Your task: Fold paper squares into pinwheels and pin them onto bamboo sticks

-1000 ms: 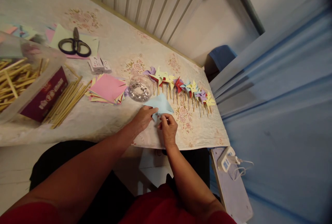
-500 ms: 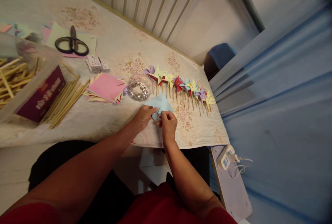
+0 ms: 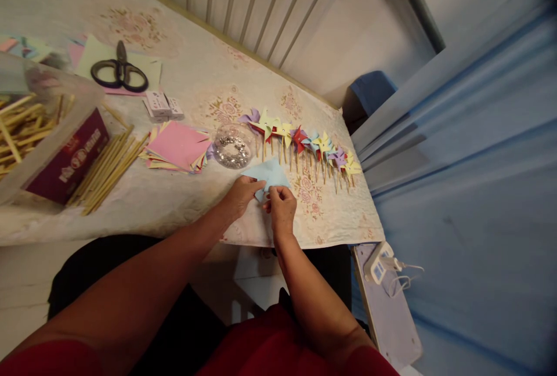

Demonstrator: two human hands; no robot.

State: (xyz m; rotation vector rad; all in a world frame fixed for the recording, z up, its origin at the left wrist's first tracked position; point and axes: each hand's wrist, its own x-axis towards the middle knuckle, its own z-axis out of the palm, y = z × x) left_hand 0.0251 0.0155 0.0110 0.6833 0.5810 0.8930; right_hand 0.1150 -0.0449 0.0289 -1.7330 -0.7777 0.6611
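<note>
A light blue paper square (image 3: pixel 270 172), with slits cut in from its corners, is held between my hands just above the table's front edge. My left hand (image 3: pixel 242 195) pinches its left side, thumb on top. My right hand (image 3: pixel 281 205) pinches the near right part between thumb and fingers; the fingertips partly hide that corner. Beyond the paper is a clear round dish (image 3: pixel 233 148) of small shiny metal pieces. Several paper pinwheels (image 3: pixel 299 139) on sticks lie in a row to the right, in yellow, red, purple and blue.
Left of the dish lies a stack of coloured paper squares (image 3: pixel 180 147). Farther left are small white boxes (image 3: pixel 159 105), black-handled scissors (image 3: pixel 119 74) on paper sheets, loose sticks (image 3: pixel 108 173) and a plastic tub (image 3: pixel 65 161) of sticks. A power strip (image 3: pixel 379 263) sits at the lower right.
The blue paper's far corner has shifted slightly, and its surface lies a little differently. Both hands keep their pinch in nearly the same place.
</note>
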